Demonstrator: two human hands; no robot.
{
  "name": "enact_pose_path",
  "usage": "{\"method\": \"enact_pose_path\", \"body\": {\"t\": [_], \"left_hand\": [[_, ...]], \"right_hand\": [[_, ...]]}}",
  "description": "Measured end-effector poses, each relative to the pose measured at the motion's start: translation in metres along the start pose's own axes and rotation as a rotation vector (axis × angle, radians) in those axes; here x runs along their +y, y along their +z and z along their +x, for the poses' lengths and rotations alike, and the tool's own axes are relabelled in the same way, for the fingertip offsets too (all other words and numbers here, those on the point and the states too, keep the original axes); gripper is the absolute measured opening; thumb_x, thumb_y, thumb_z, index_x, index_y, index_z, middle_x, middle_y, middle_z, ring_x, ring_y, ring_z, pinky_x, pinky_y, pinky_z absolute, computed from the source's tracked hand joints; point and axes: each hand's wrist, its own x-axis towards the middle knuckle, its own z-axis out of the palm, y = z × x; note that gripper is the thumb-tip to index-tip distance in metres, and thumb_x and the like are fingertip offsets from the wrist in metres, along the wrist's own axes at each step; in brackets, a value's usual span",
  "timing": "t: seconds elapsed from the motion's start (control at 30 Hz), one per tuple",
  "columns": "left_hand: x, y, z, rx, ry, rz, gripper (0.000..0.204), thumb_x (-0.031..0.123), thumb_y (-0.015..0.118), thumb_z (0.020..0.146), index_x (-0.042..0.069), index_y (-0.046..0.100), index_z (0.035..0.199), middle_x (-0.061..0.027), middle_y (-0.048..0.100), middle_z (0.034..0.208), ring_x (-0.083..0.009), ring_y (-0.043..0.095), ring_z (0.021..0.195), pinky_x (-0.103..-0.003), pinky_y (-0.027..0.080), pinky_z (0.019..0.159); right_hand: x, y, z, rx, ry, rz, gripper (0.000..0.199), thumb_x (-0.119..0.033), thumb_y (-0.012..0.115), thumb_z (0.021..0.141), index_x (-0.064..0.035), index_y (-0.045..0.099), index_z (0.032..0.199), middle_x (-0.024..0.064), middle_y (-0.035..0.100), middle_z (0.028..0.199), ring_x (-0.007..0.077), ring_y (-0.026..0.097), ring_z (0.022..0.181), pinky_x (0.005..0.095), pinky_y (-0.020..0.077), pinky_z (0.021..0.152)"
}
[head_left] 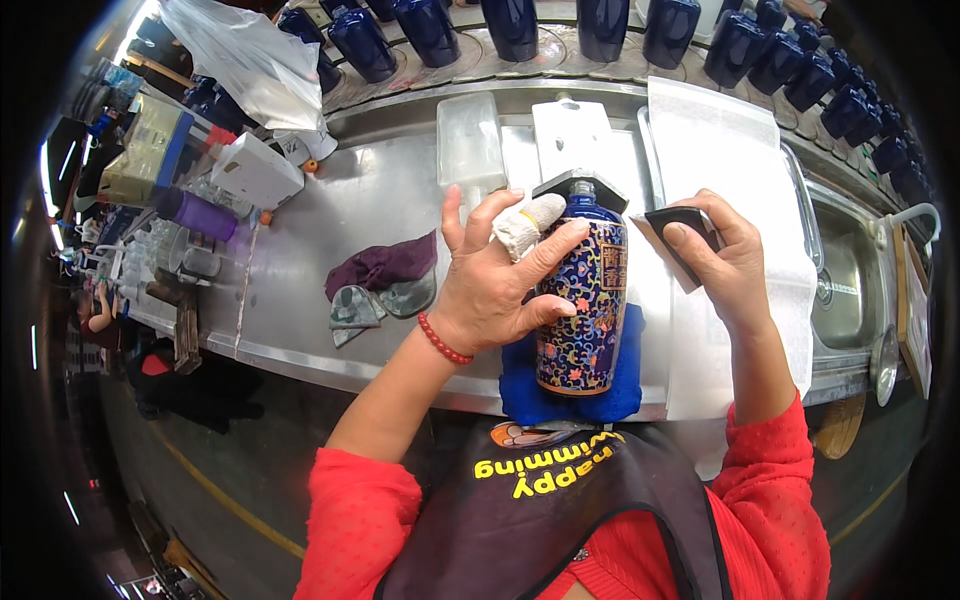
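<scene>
A dark blue bottle [582, 300] with a colourful floral wrap lies on a blue cloth [520, 385], its neck pointing away from me. My left hand [500, 270] spreads its fingers over the bottle's left side; thumb and index fingertip touch the wrap. One finger of that hand wears a white wrapping [528, 226], and a red bead bracelet circles the wrist. To the right of the bottle, my right hand [735, 262] pinches a flat dark scraper [682, 240] between thumb and fingers, its edge apart from the bottle. A grey angled holder [600, 188] stands by the bottle's neck.
Purple and grey cloths [385, 270] lie on the metal table left of my hand. White paper sheets [745, 330] cover the right side, beside a sink [840, 300]. A clear plastic box [468, 140] stands ahead. Several blue bottles [510, 28] line a conveyor beyond.
</scene>
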Motion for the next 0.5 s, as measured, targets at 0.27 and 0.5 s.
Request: {"method": "enact_pose_path", "body": {"t": [0.27,0.5], "left_hand": [[-0.0034,-0.0014,0.0081,-0.001,0.008,0.029,0.069,0.072,0.04,0.098,0.023,0.067,0.137,-0.0078,0.066,0.135,-0.0307,0.037,0.137,-0.065,0.002,0.119],[-0.0032,-0.0008,0.0069,0.05,-0.009,0.059,0.072,0.071,0.036,0.101,0.018,0.069,0.135,-0.0114,0.069,0.13,-0.0313,0.04,0.138,-0.053,0.003,0.124]], "right_hand": [[-0.0051,0.0016,0.0018,-0.003,-0.006,0.008,0.016,-0.014,0.072,0.097,0.0008,0.071,0.103,-0.0006,0.06,0.087,0.0049,0.054,0.074,0.0199,0.0418,0.065],[-0.0096,0.0019,0.0008,-0.014,-0.023,-0.019,0.016,-0.013,0.072,0.096,0.0013,0.07,0.102,0.0001,0.06,0.088,0.005,0.053,0.074,0.0199,0.0406,0.064]]}}
